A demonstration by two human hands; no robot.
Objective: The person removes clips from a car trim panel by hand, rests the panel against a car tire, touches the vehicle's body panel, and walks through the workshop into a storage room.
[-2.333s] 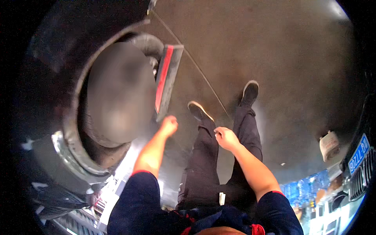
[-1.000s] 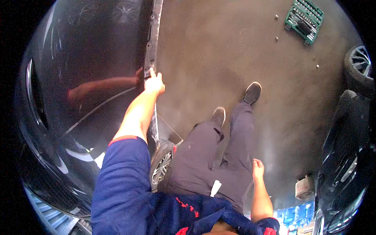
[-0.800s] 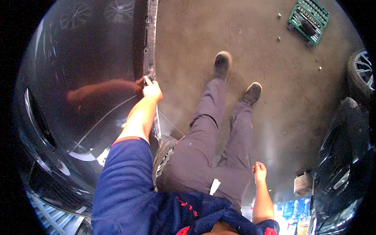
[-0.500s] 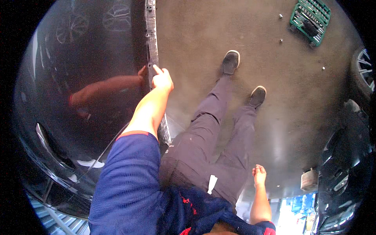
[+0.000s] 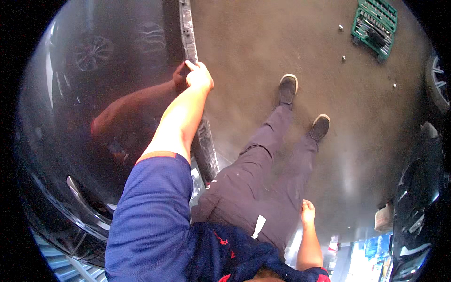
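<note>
Left hand (image 5: 199, 76) has slid farther up the car panel edge (image 5: 188, 28).

The person wears a blue short-sleeved shirt (image 5: 150, 216) with an orange band at the sleeve hem, red markings on the chest (too small to make out), dark grey trousers (image 5: 263, 188), and dark shoes (image 5: 287, 88) with pale soles; both forearms are bare.

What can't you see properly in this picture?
- Left hand: on the top edge of the glossy black car panel; its fingertips curl over that edge, hidden in the head view.
- Right hand: its palm faces away, so whether it holds anything is unclear.
- Green socket set: its pieces are too small to tell apart.
- Wheel: cut off by the picture's rim.
</note>
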